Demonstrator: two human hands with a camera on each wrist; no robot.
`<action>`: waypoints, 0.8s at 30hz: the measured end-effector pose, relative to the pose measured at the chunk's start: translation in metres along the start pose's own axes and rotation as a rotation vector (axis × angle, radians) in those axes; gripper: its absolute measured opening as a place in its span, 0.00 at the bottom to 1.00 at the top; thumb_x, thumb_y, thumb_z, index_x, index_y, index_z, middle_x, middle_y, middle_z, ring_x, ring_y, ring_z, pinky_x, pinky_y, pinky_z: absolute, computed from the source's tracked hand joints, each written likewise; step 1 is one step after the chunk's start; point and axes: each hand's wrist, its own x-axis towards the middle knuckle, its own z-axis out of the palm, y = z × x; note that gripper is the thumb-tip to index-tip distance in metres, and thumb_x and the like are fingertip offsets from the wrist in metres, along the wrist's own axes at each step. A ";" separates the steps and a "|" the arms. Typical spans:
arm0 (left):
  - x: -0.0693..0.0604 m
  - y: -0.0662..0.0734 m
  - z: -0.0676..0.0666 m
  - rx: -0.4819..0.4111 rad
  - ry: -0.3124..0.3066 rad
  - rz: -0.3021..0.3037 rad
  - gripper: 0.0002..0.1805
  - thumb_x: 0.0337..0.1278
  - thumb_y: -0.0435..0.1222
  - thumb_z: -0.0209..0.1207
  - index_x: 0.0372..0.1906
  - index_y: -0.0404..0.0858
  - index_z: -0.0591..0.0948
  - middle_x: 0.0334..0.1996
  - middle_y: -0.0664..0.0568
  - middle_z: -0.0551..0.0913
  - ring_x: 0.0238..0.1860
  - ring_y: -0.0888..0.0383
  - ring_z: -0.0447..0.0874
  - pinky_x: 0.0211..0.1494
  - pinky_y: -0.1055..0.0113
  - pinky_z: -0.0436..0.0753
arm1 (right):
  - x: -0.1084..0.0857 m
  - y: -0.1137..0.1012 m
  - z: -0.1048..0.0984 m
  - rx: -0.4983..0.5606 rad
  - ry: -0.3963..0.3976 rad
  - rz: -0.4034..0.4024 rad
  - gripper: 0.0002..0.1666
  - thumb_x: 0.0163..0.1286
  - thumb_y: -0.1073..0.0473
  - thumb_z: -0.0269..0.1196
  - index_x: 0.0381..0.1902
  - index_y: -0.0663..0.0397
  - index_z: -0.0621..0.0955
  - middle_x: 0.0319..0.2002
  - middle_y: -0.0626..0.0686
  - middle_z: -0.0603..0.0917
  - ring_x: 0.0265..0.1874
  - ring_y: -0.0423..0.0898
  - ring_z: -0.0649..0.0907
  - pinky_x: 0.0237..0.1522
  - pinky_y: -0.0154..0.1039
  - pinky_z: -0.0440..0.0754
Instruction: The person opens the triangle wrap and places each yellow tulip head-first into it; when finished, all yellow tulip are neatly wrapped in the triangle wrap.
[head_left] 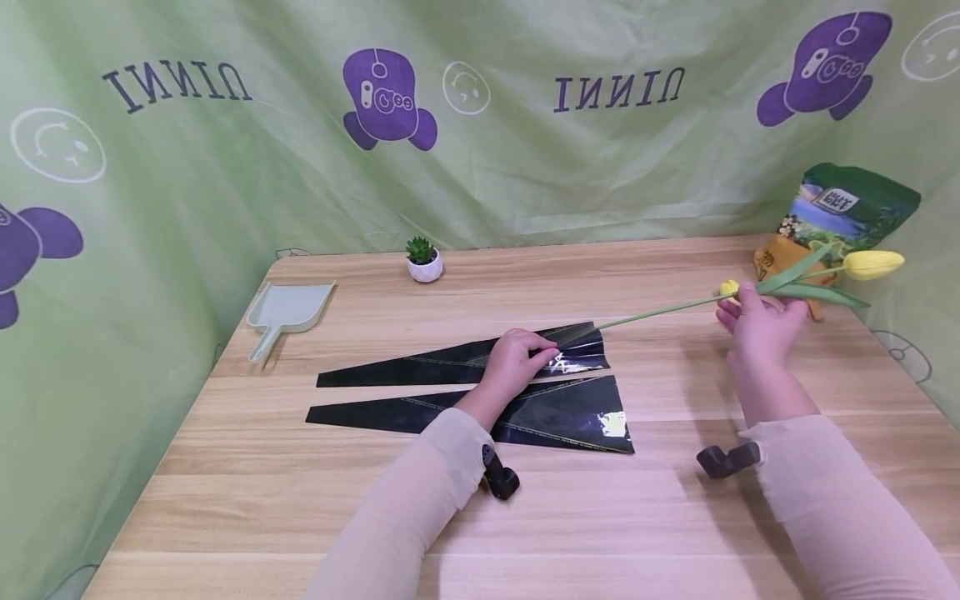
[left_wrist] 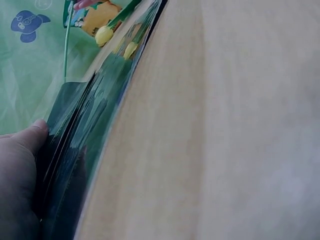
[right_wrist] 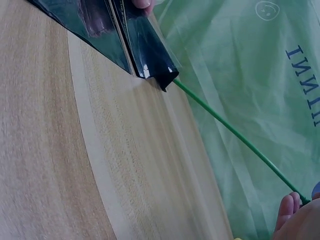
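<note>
A long black tapered sleeve (head_left: 420, 365) lies at mid-table, and my left hand (head_left: 513, 362) pinches it near its wide right end. The green stem (head_left: 660, 312) of a yellow tulip (head_left: 873, 265) runs into that wide end. My right hand (head_left: 767, 333) holds the stem up near the leaves, raised over the table's right side. A second black sleeve (head_left: 570, 414) lies flat just in front, under my left forearm. In the right wrist view the stem (right_wrist: 240, 135) leaves the sleeve's mouth (right_wrist: 160, 70) and reaches the fingers of my right hand.
A pale dustpan (head_left: 285, 308) lies at the table's back left. A small potted succulent (head_left: 425, 265) stands at the back edge. At the back right are a green and orange bag (head_left: 847, 208) and another yellow bloom (head_left: 728, 288), partly hidden by my right hand.
</note>
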 end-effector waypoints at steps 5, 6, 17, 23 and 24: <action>-0.001 -0.001 0.001 -0.010 -0.005 -0.004 0.11 0.64 0.43 0.62 0.44 0.44 0.89 0.42 0.54 0.90 0.50 0.56 0.83 0.59 0.65 0.79 | -0.002 -0.001 0.000 -0.012 0.001 -0.011 0.28 0.68 0.65 0.62 0.57 0.41 0.61 0.35 0.50 0.77 0.16 0.43 0.83 0.20 0.32 0.84; -0.001 0.000 0.001 -0.014 -0.005 -0.004 0.11 0.64 0.43 0.62 0.44 0.44 0.89 0.42 0.54 0.90 0.50 0.55 0.83 0.59 0.64 0.79 | -0.003 -0.002 0.000 -0.015 0.005 -0.012 0.27 0.68 0.65 0.62 0.57 0.41 0.61 0.35 0.49 0.77 0.17 0.42 0.83 0.20 0.32 0.84; -0.001 0.000 -0.001 -0.021 -0.004 -0.007 0.11 0.64 0.43 0.62 0.44 0.44 0.89 0.42 0.54 0.90 0.51 0.56 0.83 0.60 0.65 0.79 | -0.004 -0.004 -0.001 -0.035 0.018 -0.013 0.27 0.68 0.65 0.62 0.56 0.42 0.61 0.35 0.48 0.78 0.18 0.42 0.84 0.21 0.32 0.85; -0.001 0.000 -0.001 -0.024 0.000 -0.005 0.11 0.64 0.43 0.62 0.44 0.44 0.89 0.42 0.54 0.90 0.51 0.55 0.83 0.60 0.65 0.79 | -0.002 -0.003 -0.001 -0.014 0.009 -0.020 0.26 0.68 0.65 0.62 0.54 0.43 0.62 0.36 0.49 0.77 0.17 0.43 0.84 0.20 0.33 0.85; -0.001 0.000 -0.001 -0.026 0.002 -0.004 0.11 0.64 0.43 0.62 0.44 0.43 0.89 0.42 0.54 0.90 0.51 0.55 0.83 0.60 0.65 0.79 | -0.002 -0.003 -0.001 -0.011 0.006 -0.021 0.26 0.68 0.65 0.62 0.54 0.43 0.62 0.36 0.49 0.77 0.17 0.43 0.84 0.20 0.33 0.85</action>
